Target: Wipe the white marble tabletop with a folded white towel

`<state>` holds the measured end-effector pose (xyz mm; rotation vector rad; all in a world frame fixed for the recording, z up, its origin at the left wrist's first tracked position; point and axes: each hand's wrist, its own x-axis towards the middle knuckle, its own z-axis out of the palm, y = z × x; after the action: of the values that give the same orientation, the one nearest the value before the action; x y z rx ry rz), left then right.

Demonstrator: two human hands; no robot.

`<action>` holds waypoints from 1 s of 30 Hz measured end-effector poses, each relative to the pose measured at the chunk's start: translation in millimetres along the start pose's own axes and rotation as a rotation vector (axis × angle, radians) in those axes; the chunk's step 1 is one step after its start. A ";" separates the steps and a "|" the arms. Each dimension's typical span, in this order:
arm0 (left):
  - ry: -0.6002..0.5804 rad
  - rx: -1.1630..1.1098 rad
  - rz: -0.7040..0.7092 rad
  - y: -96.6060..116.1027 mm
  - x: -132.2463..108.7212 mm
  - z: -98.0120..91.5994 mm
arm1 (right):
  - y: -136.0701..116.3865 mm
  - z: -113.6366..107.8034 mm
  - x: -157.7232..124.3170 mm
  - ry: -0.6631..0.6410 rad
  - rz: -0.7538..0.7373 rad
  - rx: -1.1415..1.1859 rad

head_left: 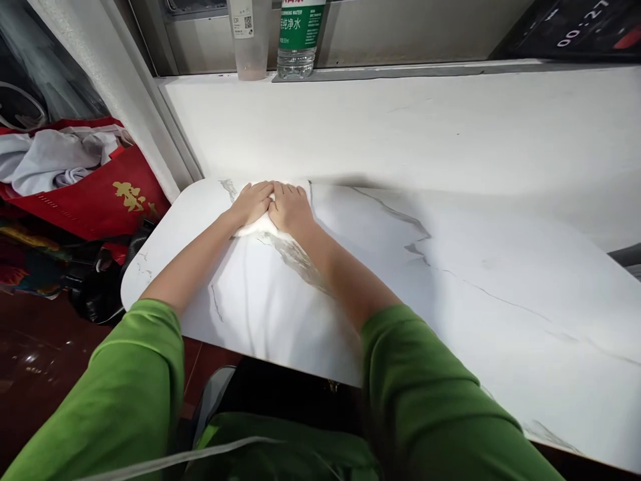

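Cloth (255,230), white and soft-looking, lies under the left hand (252,202) and the right hand (290,208), near the far edge of the marble-patterned desk (501,267), close to the white wall (360,127). I judge that the step is wiping or pressing with it. To do this well, both palms should push evenly, the cloth should lie flat without bunching, and strokes should overlap; near the wall, fingertips need care. The hands rest side by side, touching, each grip laid over the cloth with fingers mostly together; whether they pinch it, I cannot tell. The forearms (195,267) reach forward and converge toward the cloth.
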<state>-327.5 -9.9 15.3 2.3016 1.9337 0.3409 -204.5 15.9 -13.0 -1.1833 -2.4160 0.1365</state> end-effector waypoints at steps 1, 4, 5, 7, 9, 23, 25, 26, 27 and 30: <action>0.002 -0.005 0.006 -2.3 4.6 0.4 | 2.3 2.0 3.9 0.002 0.003 -0.002; 0.000 0.013 0.016 -5.8 6.8 3.2 | 5.7 5.1 3.7 0.036 -0.027 0.001; -0.003 0.024 0.015 -6.2 4.1 4.0 | 4.9 5.2 0.4 0.046 -0.042 0.003; -0.015 0.047 0.001 -6.5 -6.3 4.3 | -1.2 3.7 -9.8 0.051 -0.056 0.004; -0.033 0.057 -0.002 -6.8 -23.8 2.0 | -14.5 0.1 -23.8 0.044 -0.047 0.004; -0.007 0.080 -0.139 -37.2 -231.6 -37.2 | -170.3 -16.4 -114.2 -0.121 -0.270 0.132; -0.003 0.084 -0.151 -41.9 -241.2 -39.9 | -178.5 -14.8 -114.6 -0.120 -0.295 0.143; -0.003 0.085 -0.154 -44.1 -242.8 -40.8 | -180.8 -13.8 -113.3 -0.119 -0.300 0.143; -0.003 0.086 -0.157 -46.3 -242.4 -41.5 | -181.9 -12.7 -111.0 -0.119 -0.302 0.140; 0.007 0.093 -0.175 -54.4 -231.0 -41.7 | -179.6 -8.0 -96.8 -0.112 -0.292 0.125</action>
<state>-426.9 -229.4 20.7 2.1653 2.1781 0.2465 -280.0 -172.4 10.4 -0.7771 -2.6046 0.2639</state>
